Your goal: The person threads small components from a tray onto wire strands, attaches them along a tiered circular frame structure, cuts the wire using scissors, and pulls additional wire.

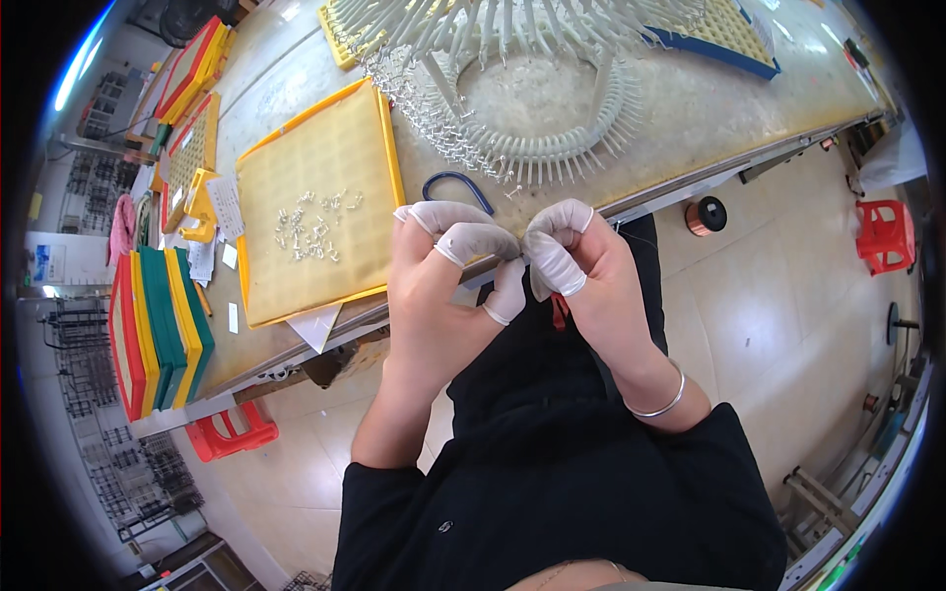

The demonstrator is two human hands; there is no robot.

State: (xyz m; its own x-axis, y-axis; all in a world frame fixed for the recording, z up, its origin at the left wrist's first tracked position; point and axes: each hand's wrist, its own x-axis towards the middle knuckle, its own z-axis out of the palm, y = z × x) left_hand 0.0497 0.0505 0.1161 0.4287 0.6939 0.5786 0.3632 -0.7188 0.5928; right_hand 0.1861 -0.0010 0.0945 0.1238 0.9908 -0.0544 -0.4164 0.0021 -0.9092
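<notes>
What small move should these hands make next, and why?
Perhaps the left hand and right hand should shift forward over the table: their white-covered fingertips come together near its edge, by the lap, where anything tiny could drop. Whether they pinch something is too small to tell.

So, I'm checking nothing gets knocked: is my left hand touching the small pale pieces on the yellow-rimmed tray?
Apart: the head view shows bare tan tray surface between the left hand and the small pale pieces.
</notes>
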